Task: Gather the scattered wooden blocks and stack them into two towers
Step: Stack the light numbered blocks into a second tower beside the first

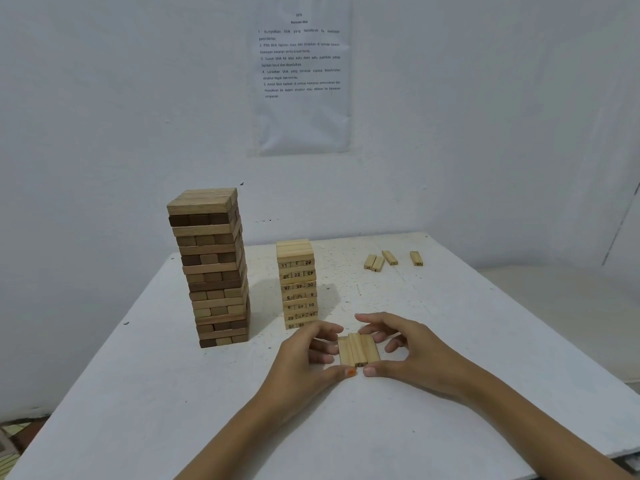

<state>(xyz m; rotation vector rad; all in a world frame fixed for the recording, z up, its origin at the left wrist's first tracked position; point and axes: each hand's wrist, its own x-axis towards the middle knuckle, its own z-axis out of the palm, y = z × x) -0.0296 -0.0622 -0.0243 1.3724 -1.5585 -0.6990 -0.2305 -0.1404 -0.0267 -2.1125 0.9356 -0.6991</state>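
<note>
Between left hand (304,355) and right hand (412,355), curled fingers (375,322) pinch three blocks (358,349) together.

A white table (138,393), its top speckled with small dark marks, fills the lower half of the frame. Behind it rises a plain pale wall (104,98) in soft, even light. A printed sheet (301,81) hangs at upper centre. A sliver of patterned floor (14,441) shows at lower left.

You see soft, even, cool-toned light. The dark tower (211,268) and pale tower (297,284) throw faint shadows rightward on the white bench (138,393). The wide-angle lens bows the bench edges, and the wall sheet (300,81) reads slightly blurred.
</note>
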